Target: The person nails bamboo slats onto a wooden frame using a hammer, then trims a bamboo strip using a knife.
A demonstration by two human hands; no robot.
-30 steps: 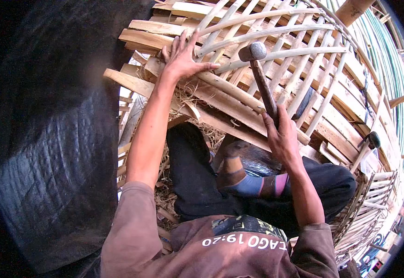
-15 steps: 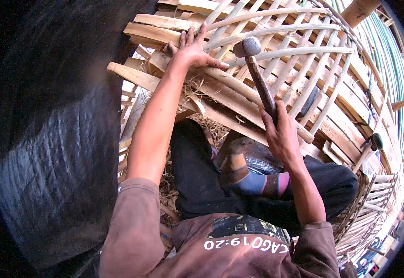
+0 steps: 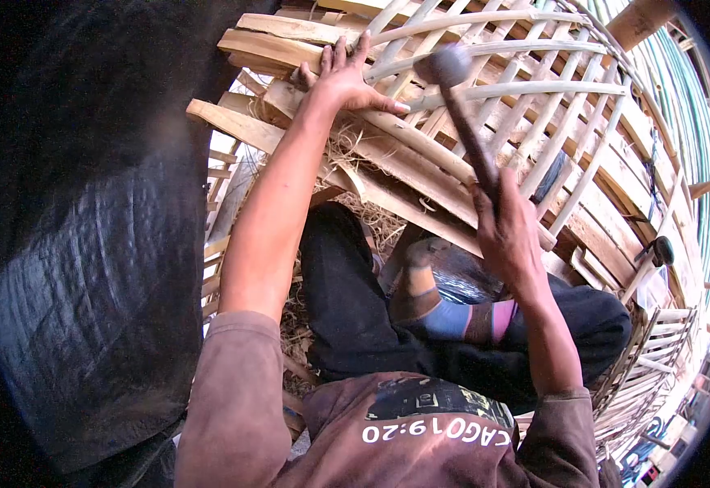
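My left hand (image 3: 344,84) lies with spread fingers over the left ends of the crossed pale sticks of a lattice (image 3: 526,87). Its thumb points right along a stick. My right hand (image 3: 508,224) is wrapped round the dark handle of a hammer (image 3: 470,134). The hammer's round metal head, slightly blurred, is above the lattice, to the right of my left hand. A thick round pole (image 3: 424,146) runs diagonally below the lattice, between my two hands. Rough wooden boards lie under the sticks.
Black sheeting (image 3: 102,301) hangs at the left. Wood shavings (image 3: 345,150) lie near my crossed legs. At the lower right stands a slatted bamboo piece (image 3: 652,350). A dark-handled tool (image 3: 660,250) rests on the boards at the right. Long green poles (image 3: 692,106) lie beyond.
The hammer head has risen slightly in view, and my right hand has moved a little right. My left hand has shifted slightly right and up, fingers still spread.
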